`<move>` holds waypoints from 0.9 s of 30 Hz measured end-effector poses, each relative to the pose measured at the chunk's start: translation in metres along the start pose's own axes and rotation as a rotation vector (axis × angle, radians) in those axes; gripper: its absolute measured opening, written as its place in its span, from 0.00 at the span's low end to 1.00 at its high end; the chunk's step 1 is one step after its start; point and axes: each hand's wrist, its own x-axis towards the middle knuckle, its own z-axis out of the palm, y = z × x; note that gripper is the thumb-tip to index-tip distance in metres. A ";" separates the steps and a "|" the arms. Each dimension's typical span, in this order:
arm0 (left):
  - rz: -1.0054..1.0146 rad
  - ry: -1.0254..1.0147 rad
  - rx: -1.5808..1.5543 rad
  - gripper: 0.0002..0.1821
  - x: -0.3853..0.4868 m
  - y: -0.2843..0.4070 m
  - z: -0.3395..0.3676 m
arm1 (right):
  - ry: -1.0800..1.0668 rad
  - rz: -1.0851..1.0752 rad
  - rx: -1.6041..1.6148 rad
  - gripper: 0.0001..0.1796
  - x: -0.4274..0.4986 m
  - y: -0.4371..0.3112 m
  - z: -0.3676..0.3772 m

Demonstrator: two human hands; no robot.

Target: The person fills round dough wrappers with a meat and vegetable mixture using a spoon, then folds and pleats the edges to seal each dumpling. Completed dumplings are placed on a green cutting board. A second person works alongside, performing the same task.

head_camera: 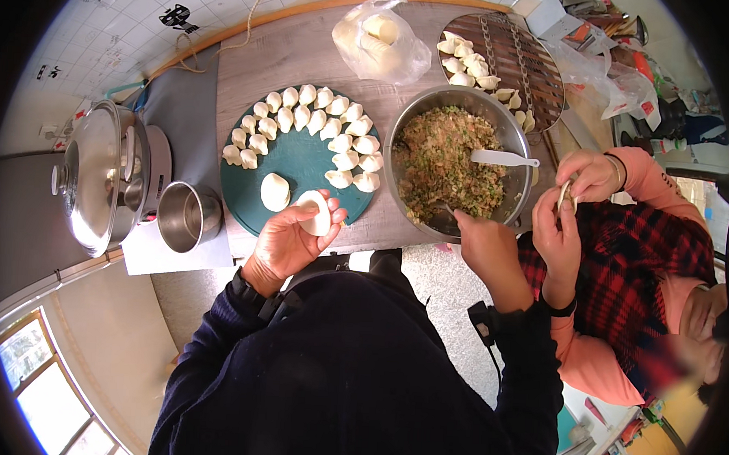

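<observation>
My left hand (294,236) holds a round dough wrapper (315,214) across its palm and fingers, thumb on top. Behind it lies a round green board (294,163) with several folded dumplings (317,120) in two curved rows. A small stack of wrappers (275,192) rests near the board's front. My right hand (485,251) grips the handle of a metal utensil (448,208), whose end is in the minced filling (450,152) inside a large steel bowl (520,201). A white plastic spoon (503,158) also rests in that filling.
A co-worker's hands (570,194) pinch a dumpling just right of the bowl. A round slatted tray (533,64) bears more dumplings at the back right. A plastic bag of dough (382,42) stands behind. On the left are a lidded steel pot (101,179) and a small steel pot (188,217).
</observation>
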 end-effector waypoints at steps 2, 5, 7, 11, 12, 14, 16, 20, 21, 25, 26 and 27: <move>-0.015 0.013 0.081 0.17 0.005 -0.002 0.004 | 0.039 0.038 -0.004 0.12 0.008 -0.004 0.007; -0.055 0.002 0.082 0.17 0.010 -0.004 0.007 | -0.056 0.058 -0.055 0.10 0.013 -0.010 0.012; -0.081 -0.005 0.111 0.16 0.014 -0.004 0.005 | -0.112 0.058 -0.056 0.08 0.013 -0.011 0.010; -0.121 0.015 0.148 0.16 0.020 -0.006 0.004 | -0.149 0.071 0.093 0.09 0.014 -0.003 0.007; -0.113 0.021 0.180 0.17 0.020 -0.007 0.005 | -0.155 0.068 0.149 0.10 0.013 -0.001 0.007; -0.100 0.065 0.251 0.19 0.020 -0.009 0.007 | -0.089 0.062 0.217 0.11 0.013 0.001 0.012; -0.095 0.100 0.365 0.18 0.022 -0.010 0.010 | -0.039 0.081 0.365 0.11 0.011 0.003 0.020; -0.182 0.013 0.639 0.19 0.037 -0.019 0.007 | -0.064 0.164 0.738 0.11 0.013 0.011 0.033; -0.215 -0.047 0.686 0.19 0.045 -0.023 0.005 | -0.098 0.206 0.804 0.12 0.016 0.013 0.035; -0.248 -0.051 0.838 0.19 0.080 -0.046 -0.004 | -0.318 0.396 1.132 0.12 0.032 0.020 0.033; -0.254 -0.092 0.834 0.18 0.085 -0.047 -0.005 | -0.366 0.436 1.187 0.12 0.035 0.022 0.031; -0.230 -0.104 0.820 0.18 0.087 -0.048 -0.007 | -0.420 0.488 1.245 0.12 0.036 0.024 0.029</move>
